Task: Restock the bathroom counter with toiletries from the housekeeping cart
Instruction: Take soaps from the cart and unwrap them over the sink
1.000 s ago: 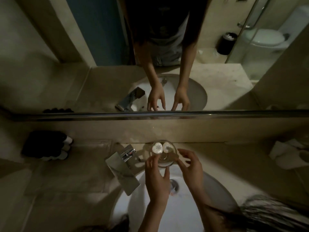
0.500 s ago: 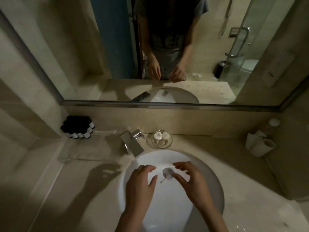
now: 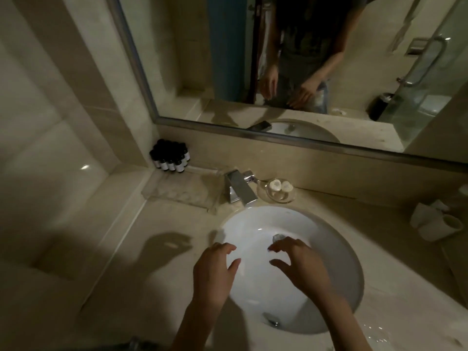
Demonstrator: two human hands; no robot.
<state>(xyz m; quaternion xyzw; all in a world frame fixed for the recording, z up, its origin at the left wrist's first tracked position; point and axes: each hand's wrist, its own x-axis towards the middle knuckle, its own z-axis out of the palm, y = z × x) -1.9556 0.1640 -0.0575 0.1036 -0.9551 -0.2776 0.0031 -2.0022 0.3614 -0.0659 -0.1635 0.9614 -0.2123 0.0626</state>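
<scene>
Two round white wrapped soaps (image 3: 274,184) lie in a clear glass dish (image 3: 268,196) on the beige counter (image 3: 162,239), just right of the chrome faucet (image 3: 239,189). A cluster of several small dark bottles (image 3: 170,158) with white labels stands in the back left corner. My left hand (image 3: 214,272) and my right hand (image 3: 300,266) hover over the white sink basin (image 3: 336,252), fingers loosely spread, holding nothing. Both hands are well in front of the dish.
A clear tray (image 3: 181,193) lies left of the faucet. Wrapped white cups (image 3: 436,224) stand at the counter's right. The mirror (image 3: 291,59) above the backsplash reflects a person, a glass shower door and a dark bin. A drain (image 3: 277,238) sits in the basin.
Both hands drew back from the soap dish toward me and spread apart over the basin. The camera view rose and swung left, showing more of the left wall.
</scene>
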